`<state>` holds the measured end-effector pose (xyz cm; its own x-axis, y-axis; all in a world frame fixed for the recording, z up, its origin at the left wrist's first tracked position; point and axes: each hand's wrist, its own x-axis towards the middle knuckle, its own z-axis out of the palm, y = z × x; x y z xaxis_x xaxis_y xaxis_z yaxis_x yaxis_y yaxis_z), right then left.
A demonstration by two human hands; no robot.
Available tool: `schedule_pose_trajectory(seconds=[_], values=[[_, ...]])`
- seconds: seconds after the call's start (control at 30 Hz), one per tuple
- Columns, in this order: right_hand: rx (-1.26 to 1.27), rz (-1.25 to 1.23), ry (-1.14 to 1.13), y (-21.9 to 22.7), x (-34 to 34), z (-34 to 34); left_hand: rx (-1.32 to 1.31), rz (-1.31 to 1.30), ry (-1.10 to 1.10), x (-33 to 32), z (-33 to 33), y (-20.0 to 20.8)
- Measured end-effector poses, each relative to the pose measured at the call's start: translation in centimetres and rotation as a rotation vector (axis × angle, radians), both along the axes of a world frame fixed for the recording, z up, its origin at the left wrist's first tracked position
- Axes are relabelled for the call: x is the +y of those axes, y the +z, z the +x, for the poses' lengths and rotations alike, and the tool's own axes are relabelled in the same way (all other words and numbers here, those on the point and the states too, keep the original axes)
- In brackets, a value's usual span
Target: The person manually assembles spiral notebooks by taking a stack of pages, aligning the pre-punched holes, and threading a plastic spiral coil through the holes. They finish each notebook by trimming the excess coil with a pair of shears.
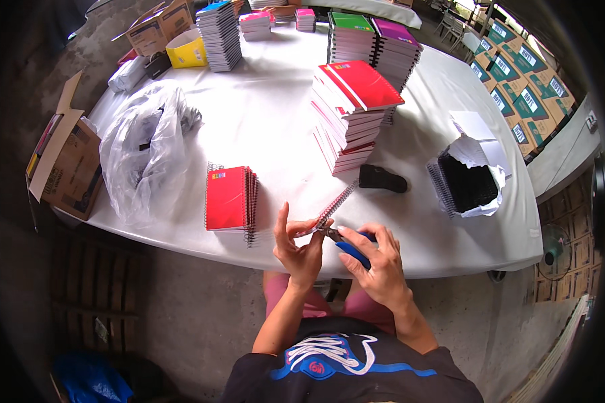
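Observation:
At the table's near edge, my left hand [298, 255] grips a spiral-bound notebook [336, 203] turned edge-on, its wire coil facing up. My index finger is raised off it. My right hand [382, 269] is closed around blue-handled pliers [353, 254], whose jaws meet the near end of the coil. The fingers partly hide the exact contact. To the left lies a small pile of red spiral notebooks [226, 200], coils along their sides. Beyond my hands rises a tall, uneven stack of red-covered notebooks [348, 127]. A small black object [383, 179] lies beside that stack.
Black wire coils [476, 181] sit in torn white paper at right. A clear plastic bag [148, 144] and an open carton [74, 161] stand at left. Farther back are notebook stacks with green [351, 22] and purple [395, 31] covers. Printed cartons [521, 87] are piled beyond the table.

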<state>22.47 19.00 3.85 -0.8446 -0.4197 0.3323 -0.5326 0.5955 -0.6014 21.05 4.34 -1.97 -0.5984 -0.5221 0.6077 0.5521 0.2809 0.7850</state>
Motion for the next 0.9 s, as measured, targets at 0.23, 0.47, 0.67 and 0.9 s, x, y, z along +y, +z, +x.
schedule_pose_trajectory(seconds=[0.23, 0.47, 0.67, 0.9], values=[[-1.455, -0.967, 0.36, -1.3, 1.0, -0.4, 0.049, -0.063, 0.078, 0.0, 0.2, -1.1], [-0.233, 0.23, -0.352, -4.4, 3.8, -1.4, -0.085, 0.478, 0.002, -2.3, 0.1, 0.2], [0.031, 0.328, -0.4, -5.7, 3.4, -3.8, -0.004, 0.608, -0.067, -3.7, 0.8, 1.1], [-0.837, -1.161, 0.227, -1.4, -9.6, -7.5, -0.029, 0.492, 0.055, -6.8, 3.2, 2.7]])
